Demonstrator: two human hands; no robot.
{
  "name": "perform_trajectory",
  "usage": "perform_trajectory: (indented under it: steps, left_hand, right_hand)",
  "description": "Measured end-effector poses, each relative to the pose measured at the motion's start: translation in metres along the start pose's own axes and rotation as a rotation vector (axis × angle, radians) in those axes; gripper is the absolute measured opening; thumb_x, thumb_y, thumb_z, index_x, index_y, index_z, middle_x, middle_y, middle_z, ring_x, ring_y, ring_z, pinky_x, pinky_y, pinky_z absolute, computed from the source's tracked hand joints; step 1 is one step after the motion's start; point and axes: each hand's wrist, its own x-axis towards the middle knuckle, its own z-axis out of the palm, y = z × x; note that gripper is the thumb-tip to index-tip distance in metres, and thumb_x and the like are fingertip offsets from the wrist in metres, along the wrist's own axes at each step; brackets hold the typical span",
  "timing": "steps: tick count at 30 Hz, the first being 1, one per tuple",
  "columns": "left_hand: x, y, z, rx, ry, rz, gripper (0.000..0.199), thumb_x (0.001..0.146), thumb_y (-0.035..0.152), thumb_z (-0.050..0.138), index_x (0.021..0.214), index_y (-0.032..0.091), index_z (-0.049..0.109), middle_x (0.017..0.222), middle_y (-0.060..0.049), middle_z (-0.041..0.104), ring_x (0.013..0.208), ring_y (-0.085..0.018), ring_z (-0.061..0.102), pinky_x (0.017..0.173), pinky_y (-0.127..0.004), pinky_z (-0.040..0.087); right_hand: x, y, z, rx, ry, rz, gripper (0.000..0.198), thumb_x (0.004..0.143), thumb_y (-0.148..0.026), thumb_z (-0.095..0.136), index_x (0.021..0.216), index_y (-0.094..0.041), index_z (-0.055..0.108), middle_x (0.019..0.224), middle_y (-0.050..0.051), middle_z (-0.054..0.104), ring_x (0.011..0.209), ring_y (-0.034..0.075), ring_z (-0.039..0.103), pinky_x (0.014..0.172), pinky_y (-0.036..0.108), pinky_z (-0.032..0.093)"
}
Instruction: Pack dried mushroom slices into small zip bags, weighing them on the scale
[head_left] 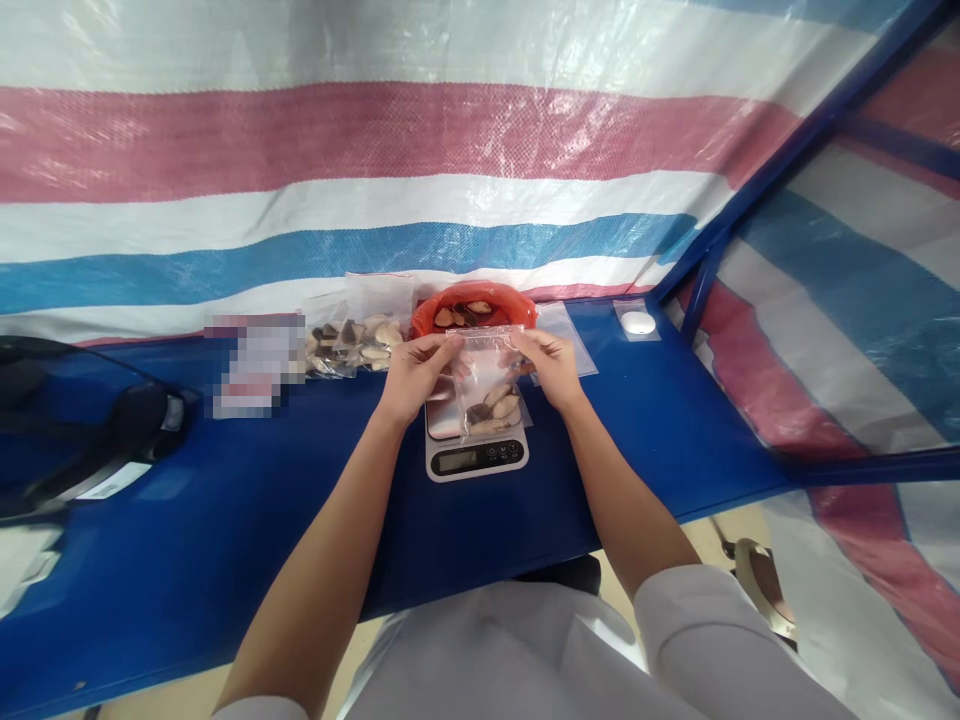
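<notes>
My left hand [420, 375] pinches the upper left corner of a clear zip bag [487, 370]. The upper right corner of the same bag is gripped by my right hand [551, 365]. Several brown and pale dried slices [496, 408] lie at the bottom of the bag. It hangs over a white kitchen scale [478, 466], hiding much of the weighing plate; whether it touches the plate I cannot tell. Just behind my hands stands a red plastic bag [431, 310], its mouth wide, with more slices inside.
Filled clear bags [367, 340] stand left of the red bag. Flat empty zip bags [566, 335] lie to its right, and a round white object [637, 323] lies farther right. A dark object [142, 425] is at far left on the blue table [300, 500]. Striped sheeting hangs behind.
</notes>
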Motion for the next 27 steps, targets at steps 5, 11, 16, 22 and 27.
perform_trajectory:
  steps: [5, 11, 16, 22, 27]
  left_hand:
    - [0.002, -0.002, 0.0, 0.019, 0.038, 0.077, 0.032, 0.077, 0.049, 0.076, 0.071, 0.018, 0.073, 0.062, -0.001, 0.067, 0.054, -0.014, 0.061, 0.056, -0.026, 0.055]
    - [-0.001, 0.001, -0.005, 0.015, 0.136, 0.1, 0.032, 0.079, 0.049, 0.075, 0.073, 0.018, 0.075, 0.064, -0.001, 0.068, 0.056, -0.013, 0.06, 0.056, -0.024, 0.052]
    - [-0.002, 0.01, -0.016, 0.053, 0.18, 0.149, 0.035, 0.082, 0.051, 0.072, 0.076, 0.017, 0.076, 0.066, -0.001, 0.069, 0.057, -0.012, 0.059, 0.057, -0.023, 0.052]
    - [-0.019, 0.032, -0.05, 0.422, 0.208, 0.238, 0.041, 0.089, 0.054, 0.063, 0.101, 0.017, 0.077, 0.089, -0.007, 0.078, 0.069, -0.018, 0.071, 0.066, -0.029, 0.059]
    - [-0.027, 0.04, -0.085, 0.928, 0.304, 0.607, 0.031, 0.097, 0.04, 0.055, 0.104, 0.018, 0.075, 0.106, -0.01, 0.078, 0.094, -0.024, 0.074, 0.084, -0.035, 0.059]
  right_hand:
    - [-0.005, -0.003, -0.003, 0.004, -0.058, 0.021, 0.046, 0.064, -0.063, 0.083, 0.082, -0.022, 0.074, 0.073, -0.001, 0.072, 0.07, 0.017, 0.071, 0.057, 0.027, 0.06]
    - [-0.016, -0.002, -0.006, -0.05, -0.233, 0.023, 0.047, 0.069, -0.048, 0.085, 0.108, -0.026, 0.072, 0.095, 0.002, 0.078, 0.08, 0.017, 0.073, 0.064, 0.028, 0.061]
    - [-0.016, 0.0, 0.011, -0.163, -0.226, -0.027, 0.041, 0.07, -0.04, 0.084, 0.107, -0.023, 0.073, 0.096, 0.003, 0.078, 0.075, 0.017, 0.072, 0.06, 0.027, 0.061]
    - [-0.006, -0.011, 0.037, -0.158, -0.236, -0.019, 0.032, 0.075, -0.041, 0.081, 0.102, -0.024, 0.076, 0.095, 0.004, 0.077, 0.087, 0.022, 0.075, 0.064, 0.032, 0.065]
    - [0.013, -0.019, 0.065, -0.083, -0.257, 0.017, 0.038, 0.074, -0.043, 0.08, 0.104, -0.021, 0.075, 0.095, 0.006, 0.076, 0.09, 0.025, 0.075, 0.066, 0.035, 0.067]
